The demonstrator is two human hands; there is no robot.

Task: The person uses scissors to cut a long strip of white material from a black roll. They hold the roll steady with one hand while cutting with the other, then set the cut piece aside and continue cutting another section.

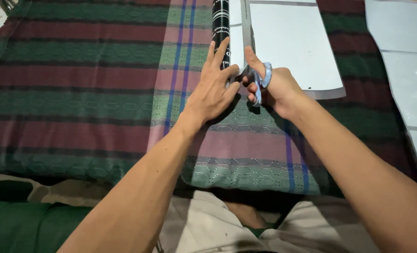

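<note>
My left hand (214,89) lies flat with fingers spread on the near end of a black roll of patterned paper (220,23) and the white sheet unrolled from it. My right hand (276,86) grips blue-handled scissors (261,79), fingers through the loops, blades pointing away into the near edge of the white sheet (293,42). The blades are mostly hidden by my fingers. Both hands touch at the sheet's near edge.
Everything rests on a striped cloth (86,93) in green, maroon and blue, spread on the floor. White floor tiles (405,56) show at the right. My knees and light shorts (208,225) are at the bottom.
</note>
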